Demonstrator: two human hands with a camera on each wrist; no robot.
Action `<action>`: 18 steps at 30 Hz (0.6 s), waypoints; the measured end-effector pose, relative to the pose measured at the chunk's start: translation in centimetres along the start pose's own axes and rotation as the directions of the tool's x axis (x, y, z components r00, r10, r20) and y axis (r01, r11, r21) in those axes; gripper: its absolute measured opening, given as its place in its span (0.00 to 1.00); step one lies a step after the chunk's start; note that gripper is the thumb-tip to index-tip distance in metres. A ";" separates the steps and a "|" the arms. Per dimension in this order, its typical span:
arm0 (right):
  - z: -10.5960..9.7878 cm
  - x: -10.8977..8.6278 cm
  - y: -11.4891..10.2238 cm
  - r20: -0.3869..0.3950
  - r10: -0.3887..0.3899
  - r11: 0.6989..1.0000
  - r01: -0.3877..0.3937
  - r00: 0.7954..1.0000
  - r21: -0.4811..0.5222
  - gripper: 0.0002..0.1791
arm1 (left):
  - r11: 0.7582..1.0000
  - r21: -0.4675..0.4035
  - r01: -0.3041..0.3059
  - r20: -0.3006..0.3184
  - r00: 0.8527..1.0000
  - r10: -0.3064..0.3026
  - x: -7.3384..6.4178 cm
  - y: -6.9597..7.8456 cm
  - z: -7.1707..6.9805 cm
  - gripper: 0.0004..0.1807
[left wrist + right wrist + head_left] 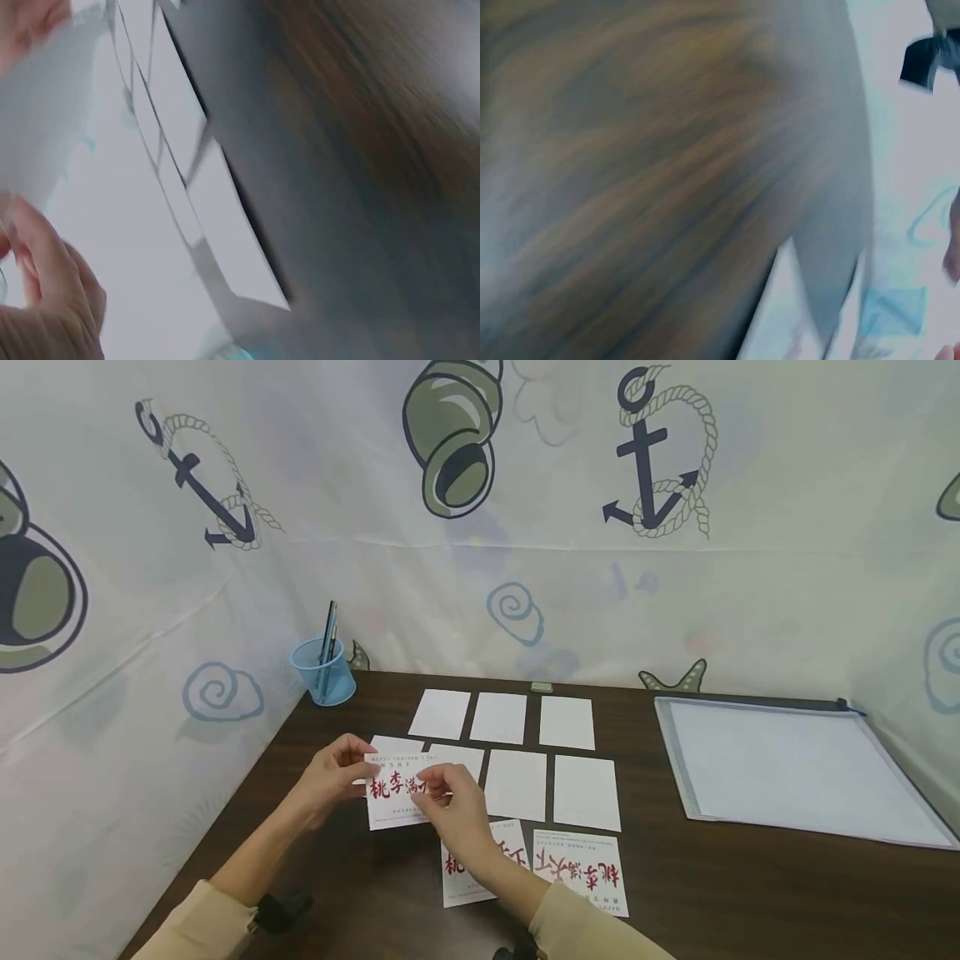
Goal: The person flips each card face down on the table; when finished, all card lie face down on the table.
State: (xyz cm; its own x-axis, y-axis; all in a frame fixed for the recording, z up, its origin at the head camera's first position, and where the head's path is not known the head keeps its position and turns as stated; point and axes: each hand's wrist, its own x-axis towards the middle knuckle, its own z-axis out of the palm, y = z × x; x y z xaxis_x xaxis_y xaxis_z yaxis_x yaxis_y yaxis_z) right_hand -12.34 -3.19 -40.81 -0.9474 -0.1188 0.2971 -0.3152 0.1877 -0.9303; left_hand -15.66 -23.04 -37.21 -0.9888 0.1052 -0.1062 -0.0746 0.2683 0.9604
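Observation:
Both hands hold one white card (392, 810) printed with red Chinese characters, raised over the left part of the table. My left hand (326, 781) pinches its left edge near the top corner. At the card's right side, my right hand (459, 814) pinches it between thumb and fingers, covering part of the lettering. Two more printed cards lie below, characters facing up: a left card (467, 887), partly hidden by the right forearm, and a right card (577, 870) that reads upside down. The left wrist view shows the left hand (56, 281) with fingers bent.
Behind the hands, blank white cards (516, 785) lie in two rows; the held card overlaps the nearer row's left end. A blue cup (324, 675) with pens stands at the back left. On the right lies a large white board (795, 768). A small block (541, 687) sits at the back edge.

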 end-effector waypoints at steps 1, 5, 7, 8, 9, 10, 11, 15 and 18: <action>0.3 -0.1 -0.4 0.015 -0.028 1.000 0.028 1.000 0.006 0.12 | 1.000 0.009 -0.013 -0.030 0.999 0.013 -0.1 0.4 0.6 0.15; 0.9 -0.3 -1.5 0.027 -0.084 0.996 0.084 0.996 0.003 0.15 | 0.999 0.010 -0.053 -0.119 0.991 0.053 -0.5 1.7 2.8 0.15; 1.0 -0.4 -1.8 0.016 -0.093 0.995 0.093 0.996 -0.022 0.17 | 0.998 -0.005 -0.058 -0.144 0.988 0.057 -0.7 2.1 3.6 0.14; 1.0 -0.4 -1.8 0.014 -0.100 0.994 0.101 0.995 -0.036 0.17 | 0.998 -0.012 -0.060 -0.153 0.987 0.057 -0.8 2.3 3.9 0.14; 0.9 -0.4 -1.8 0.010 -0.112 0.992 0.112 0.994 -0.053 0.17 | 0.998 -0.024 -0.064 -0.154 0.986 0.059 -0.9 2.5 4.2 0.14; 0.7 -0.4 -1.8 0.003 -0.128 0.990 0.128 0.992 -0.067 0.17 | 0.997 -0.032 -0.073 -0.151 0.986 0.067 -0.9 2.6 4.4 0.14; 0.6 -0.4 -1.7 -0.002 -0.141 0.987 0.140 0.990 -0.076 0.16 | 0.996 -0.041 -0.084 -0.144 0.986 0.078 -0.9 2.6 4.5 0.14; 0.1 -0.1 -1.4 -0.069 -0.158 0.985 0.152 0.985 -0.076 0.13 | 0.991 -0.004 -0.137 -0.138 0.981 0.135 -0.6 2.1 4.3 0.19; -0.2 0.2 -1.1 -0.133 -0.082 0.997 0.082 0.988 -0.011 0.12 | 0.984 0.129 -0.121 -0.198 0.969 0.145 -0.2 1.1 3.5 0.23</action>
State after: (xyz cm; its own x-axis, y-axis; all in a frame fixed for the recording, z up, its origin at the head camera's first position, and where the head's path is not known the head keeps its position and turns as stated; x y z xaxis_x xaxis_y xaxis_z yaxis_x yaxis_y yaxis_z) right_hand -12.19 -3.25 -39.73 -0.9171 -0.0032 0.3986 -0.3920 0.1880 -0.9005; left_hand -15.07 -19.44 -37.05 -0.9950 -0.0490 0.0872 0.0626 0.3750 0.9249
